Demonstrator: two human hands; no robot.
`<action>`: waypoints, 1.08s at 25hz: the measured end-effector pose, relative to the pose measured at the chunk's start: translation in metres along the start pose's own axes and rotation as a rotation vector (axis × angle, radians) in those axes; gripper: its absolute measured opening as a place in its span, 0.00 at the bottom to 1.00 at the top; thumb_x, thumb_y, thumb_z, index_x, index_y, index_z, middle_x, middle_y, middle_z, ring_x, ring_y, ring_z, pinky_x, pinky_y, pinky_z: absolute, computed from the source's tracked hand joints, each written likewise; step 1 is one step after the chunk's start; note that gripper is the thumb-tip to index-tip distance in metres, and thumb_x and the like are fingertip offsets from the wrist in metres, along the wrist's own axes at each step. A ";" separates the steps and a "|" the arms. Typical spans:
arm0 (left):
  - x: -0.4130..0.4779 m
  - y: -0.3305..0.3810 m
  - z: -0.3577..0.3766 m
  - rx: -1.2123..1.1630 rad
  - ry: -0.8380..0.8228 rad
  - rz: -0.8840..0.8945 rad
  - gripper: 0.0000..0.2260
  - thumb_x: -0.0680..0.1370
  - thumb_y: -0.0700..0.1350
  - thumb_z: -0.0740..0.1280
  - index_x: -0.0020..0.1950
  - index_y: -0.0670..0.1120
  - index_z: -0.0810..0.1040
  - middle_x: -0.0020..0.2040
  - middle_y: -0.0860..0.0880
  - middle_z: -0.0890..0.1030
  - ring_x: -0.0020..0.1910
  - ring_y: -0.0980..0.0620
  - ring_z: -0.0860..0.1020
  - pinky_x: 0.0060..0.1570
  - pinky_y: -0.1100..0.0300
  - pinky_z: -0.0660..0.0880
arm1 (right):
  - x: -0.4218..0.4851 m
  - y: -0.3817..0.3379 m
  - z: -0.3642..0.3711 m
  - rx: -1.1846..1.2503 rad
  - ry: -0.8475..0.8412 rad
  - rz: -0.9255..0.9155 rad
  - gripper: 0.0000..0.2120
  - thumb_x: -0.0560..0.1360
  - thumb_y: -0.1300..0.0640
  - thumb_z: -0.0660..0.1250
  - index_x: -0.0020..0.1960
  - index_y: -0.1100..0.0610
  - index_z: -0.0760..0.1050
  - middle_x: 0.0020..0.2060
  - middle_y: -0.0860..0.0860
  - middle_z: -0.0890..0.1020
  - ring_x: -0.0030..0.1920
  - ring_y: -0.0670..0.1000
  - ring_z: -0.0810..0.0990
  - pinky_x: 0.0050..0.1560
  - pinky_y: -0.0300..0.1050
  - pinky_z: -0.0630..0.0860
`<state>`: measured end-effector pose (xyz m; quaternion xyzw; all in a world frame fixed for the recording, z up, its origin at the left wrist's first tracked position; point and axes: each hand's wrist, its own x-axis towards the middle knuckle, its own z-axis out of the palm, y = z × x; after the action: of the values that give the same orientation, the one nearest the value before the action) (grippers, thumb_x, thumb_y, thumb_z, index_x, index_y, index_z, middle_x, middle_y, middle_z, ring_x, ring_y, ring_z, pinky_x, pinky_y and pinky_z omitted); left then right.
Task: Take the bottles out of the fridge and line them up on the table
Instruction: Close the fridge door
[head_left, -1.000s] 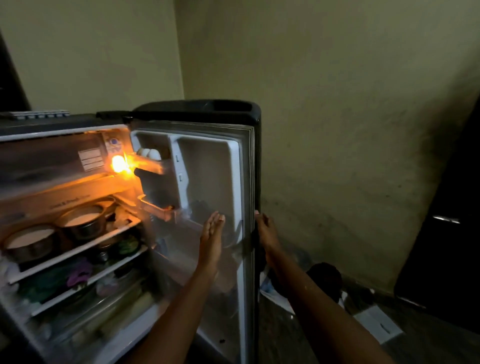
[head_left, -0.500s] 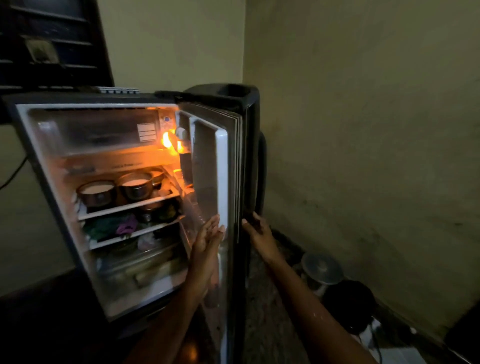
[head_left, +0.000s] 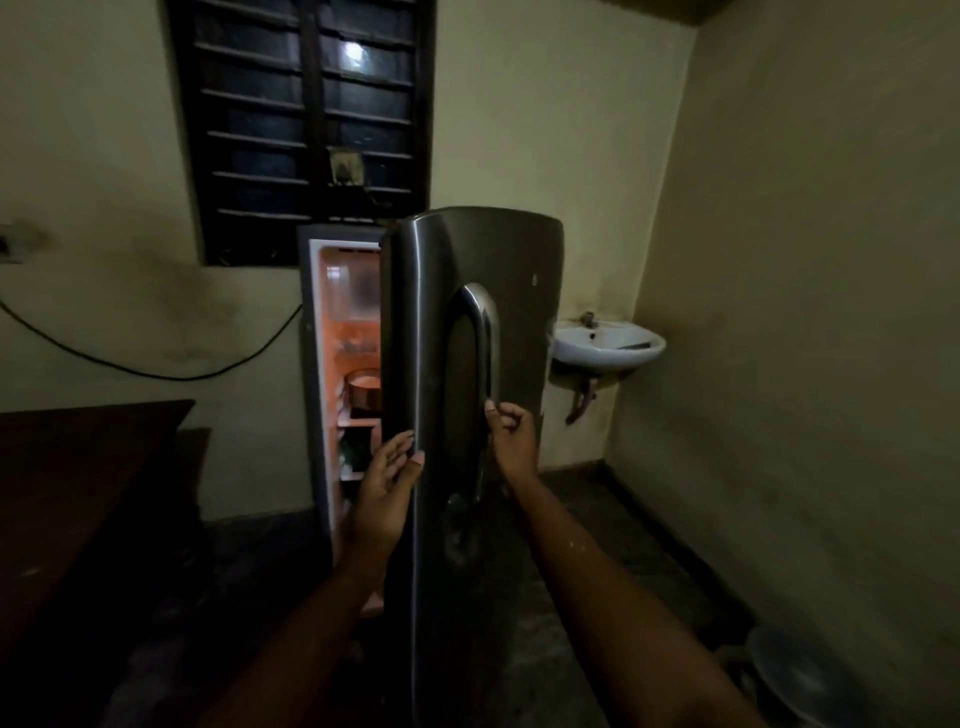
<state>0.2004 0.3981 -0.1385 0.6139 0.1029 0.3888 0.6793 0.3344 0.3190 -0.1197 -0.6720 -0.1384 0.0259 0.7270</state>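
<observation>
Nearby, at the lower right, a grey round metal vessel (head_left: 795, 670) on the floor, contents too dim to tell. Then the left hand (head_left: 387, 483), fingers straight, laid along the free edge of the dark steel fridge door (head_left: 441, 312), thumb on the outer face. Right hand (head_left: 511, 434) with fingers curled just beside the lower end of the curved silver handle (head_left: 488, 338), thumb tip touching it; gripping or not, impossible to tell. Judged to be the door-handling step, door half open with its outer face toward the camera. No bottles in view anywhere, perhaps hidden behind that door. Next move likely calls for swinging the door wide and reaching inside. Off to the left, a dark wooden desk (head_left: 78, 467), meant for the row. Farther in, through the lit gap of the tall fridge (head_left: 317, 364), a round metal pot (head_left: 363, 387) holding something pale, on a shelf. Beyond, a white wall basin (head_left: 608, 348), nothing certain inside.
</observation>
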 end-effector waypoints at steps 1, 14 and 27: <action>0.011 0.000 -0.012 0.016 0.015 -0.018 0.16 0.77 0.35 0.60 0.65 0.39 0.70 0.61 0.46 0.73 0.60 0.52 0.72 0.48 0.77 0.72 | 0.011 0.003 0.017 -0.006 -0.043 0.011 0.13 0.74 0.54 0.67 0.55 0.60 0.74 0.47 0.58 0.81 0.48 0.54 0.78 0.56 0.51 0.75; 0.268 -0.005 -0.163 0.102 0.174 -0.009 0.16 0.79 0.46 0.59 0.66 0.43 0.71 0.63 0.47 0.76 0.59 0.54 0.73 0.56 0.63 0.66 | 0.147 0.018 0.272 -0.171 -0.419 -0.139 0.14 0.78 0.44 0.57 0.50 0.54 0.73 0.48 0.57 0.80 0.51 0.55 0.79 0.51 0.46 0.77; 0.385 -0.062 -0.198 0.013 0.073 -0.057 0.16 0.79 0.43 0.58 0.67 0.42 0.70 0.67 0.44 0.73 0.64 0.51 0.70 0.60 0.62 0.64 | 0.192 0.046 0.344 -0.033 -0.212 -0.142 0.14 0.80 0.52 0.54 0.49 0.61 0.73 0.33 0.54 0.78 0.26 0.41 0.77 0.29 0.30 0.74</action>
<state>0.3640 0.8027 -0.1095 0.6004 0.1478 0.3908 0.6818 0.4449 0.6997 -0.1125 -0.6660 -0.2624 0.0428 0.6970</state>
